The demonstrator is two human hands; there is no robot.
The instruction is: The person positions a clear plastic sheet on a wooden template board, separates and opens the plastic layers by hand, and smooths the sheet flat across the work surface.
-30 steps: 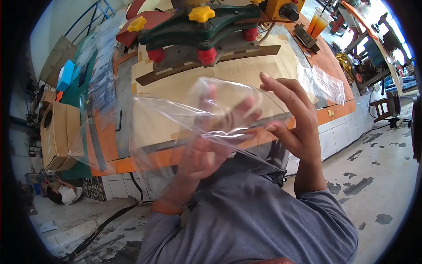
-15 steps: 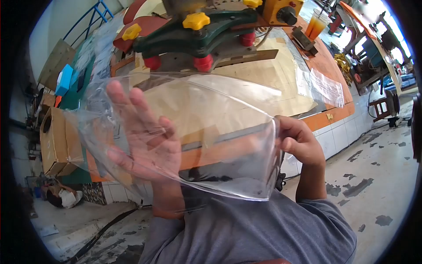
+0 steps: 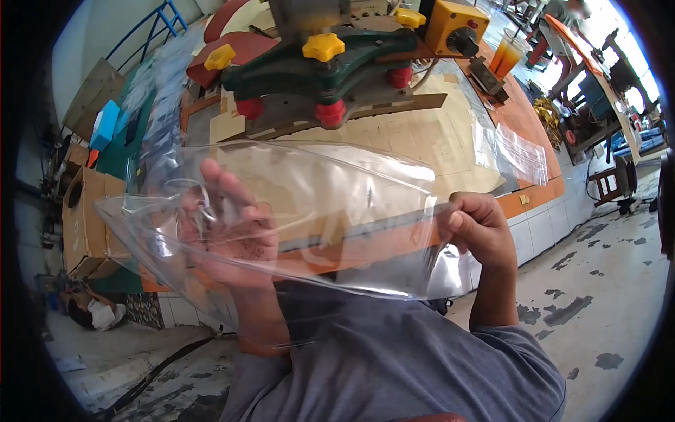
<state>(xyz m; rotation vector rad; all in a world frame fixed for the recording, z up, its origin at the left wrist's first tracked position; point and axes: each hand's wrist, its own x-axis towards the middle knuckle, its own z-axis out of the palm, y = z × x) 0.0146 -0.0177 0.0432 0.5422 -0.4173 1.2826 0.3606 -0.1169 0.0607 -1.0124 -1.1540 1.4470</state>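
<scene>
A large clear plastic sheet or bag [image 3: 337,239] hangs in the air across my front, above the table's near edge. My right hand [image 3: 474,225] pinches its right end between thumb and fingers. My left hand [image 3: 235,235] shows through the clear plastic on the left side, palm up, its fingers spread and slightly curled. Whether it lies inside or behind the plastic I cannot tell. Beyond the plastic stands a machine with a dark green frame [image 3: 351,60], yellow knobs and red feet, over a tan board [image 3: 394,133].
Thin clear bags [image 3: 520,155] lie on the table's right side, near a cup of orange drink [image 3: 510,55] and a yellow control box [image 3: 457,27]. A cardboard box [image 3: 88,221] is at the left. A person [image 3: 105,313] is low at the far left; another [image 3: 566,14] is at the upper right.
My right hand has gone from open fingers to a pinch on the plastic's right end. My left hand has moved left, and the plastic has spread out sideways between my hands.
</scene>
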